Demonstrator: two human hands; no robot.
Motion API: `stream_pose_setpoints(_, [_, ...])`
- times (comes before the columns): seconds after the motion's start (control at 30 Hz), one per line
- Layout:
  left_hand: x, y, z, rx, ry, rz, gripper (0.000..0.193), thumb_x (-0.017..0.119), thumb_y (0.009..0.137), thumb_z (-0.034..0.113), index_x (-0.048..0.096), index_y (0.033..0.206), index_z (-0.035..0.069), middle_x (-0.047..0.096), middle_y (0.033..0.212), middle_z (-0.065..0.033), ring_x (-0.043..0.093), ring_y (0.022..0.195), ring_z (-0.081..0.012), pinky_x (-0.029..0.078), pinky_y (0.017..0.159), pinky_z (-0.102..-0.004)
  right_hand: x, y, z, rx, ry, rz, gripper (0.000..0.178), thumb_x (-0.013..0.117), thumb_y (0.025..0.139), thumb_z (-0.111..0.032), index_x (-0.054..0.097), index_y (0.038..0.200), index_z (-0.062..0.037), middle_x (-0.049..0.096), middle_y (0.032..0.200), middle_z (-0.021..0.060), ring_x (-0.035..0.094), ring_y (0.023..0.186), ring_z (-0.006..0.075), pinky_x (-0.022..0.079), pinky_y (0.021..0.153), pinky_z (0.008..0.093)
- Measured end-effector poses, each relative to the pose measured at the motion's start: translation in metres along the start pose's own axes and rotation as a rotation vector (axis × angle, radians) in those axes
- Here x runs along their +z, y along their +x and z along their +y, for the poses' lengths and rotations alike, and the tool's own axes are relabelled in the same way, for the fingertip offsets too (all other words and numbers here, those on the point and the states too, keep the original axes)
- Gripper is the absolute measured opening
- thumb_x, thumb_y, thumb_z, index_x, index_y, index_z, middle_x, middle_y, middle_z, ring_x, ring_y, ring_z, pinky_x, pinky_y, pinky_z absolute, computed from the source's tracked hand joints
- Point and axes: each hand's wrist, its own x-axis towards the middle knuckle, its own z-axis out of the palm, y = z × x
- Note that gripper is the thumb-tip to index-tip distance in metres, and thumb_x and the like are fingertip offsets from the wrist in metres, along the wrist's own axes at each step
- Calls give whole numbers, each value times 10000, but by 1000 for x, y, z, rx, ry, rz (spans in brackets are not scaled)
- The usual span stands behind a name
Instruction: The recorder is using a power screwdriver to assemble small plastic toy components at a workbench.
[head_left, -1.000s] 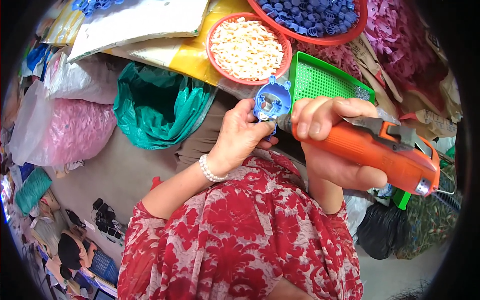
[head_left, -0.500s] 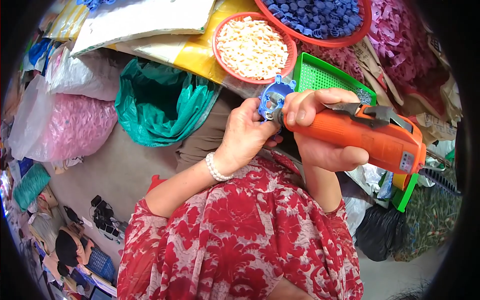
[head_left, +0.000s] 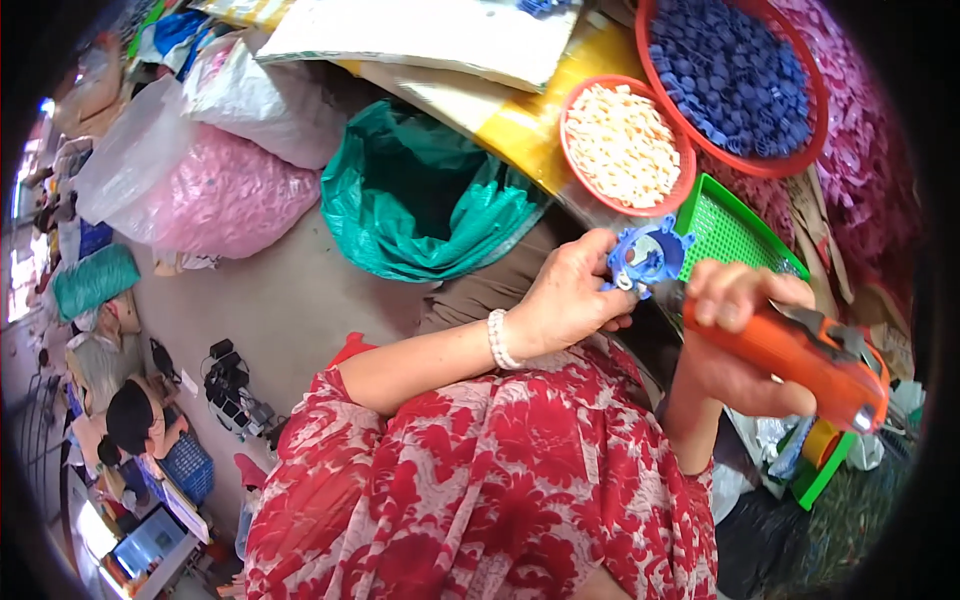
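My left hand (head_left: pixel 572 290), with a white beaded bracelet (head_left: pixel 500 340) at its wrist, pinches a round, open blue plastic part (head_left: pixel 648 256) with small lugs around its rim. Wrapped around an orange electric screwdriver (head_left: pixel 790 362) is my right hand (head_left: pixel 745 345), slightly blurred. The tool points left, its dark nose close to the lower right side of the blue part. Whether the bit touches the part I cannot make out. Just beyond my hands lies a green perforated tray (head_left: pixel 735 230).
A red basket of small cream pieces (head_left: pixel 622 145) and a larger one of blue plastic parts (head_left: pixel 730 75) stand ahead. To the left are an open green sack (head_left: pixel 430 200) and a bag of pink pieces (head_left: pixel 225 190). Another person (head_left: pixel 135 420) sits at the far lower left.
The whole view has swung, so everything sits further right and lower. The screwdriver's nose has drawn back a little from the blue part; both hands keep their hold.
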Motion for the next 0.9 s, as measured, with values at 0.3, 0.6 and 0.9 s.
stream_pose_setpoints(0.3, [-122,-22,23,413,289,591,419,583,746,-57,448,1138,9,564,993,-55,597,788,-108,510,598,-215,-4,4,-20,15,-87,141,775,551,721,-693,478,1121,-33,507,723,30,482,624,154,385,626,310])
stream_pose_setpoints(0.6, [-182,-1,65,612,1193,827,604,715,676,151,482,1209,-10,589,1087,-144,592,918,-226,481,804,-324,-6,1,-13,30,-138,177,725,536,755,-664,449,1086,-25,510,717,43,484,603,164,399,609,302])
stream_pose_setpoints(0.9, [-171,105,262,923,1365,906,406,652,708,348,629,896,-11,648,834,-190,637,781,-303,490,705,-385,-11,-1,-14,90,-177,256,739,590,721,-658,440,1053,-16,521,679,55,505,570,168,428,579,306])
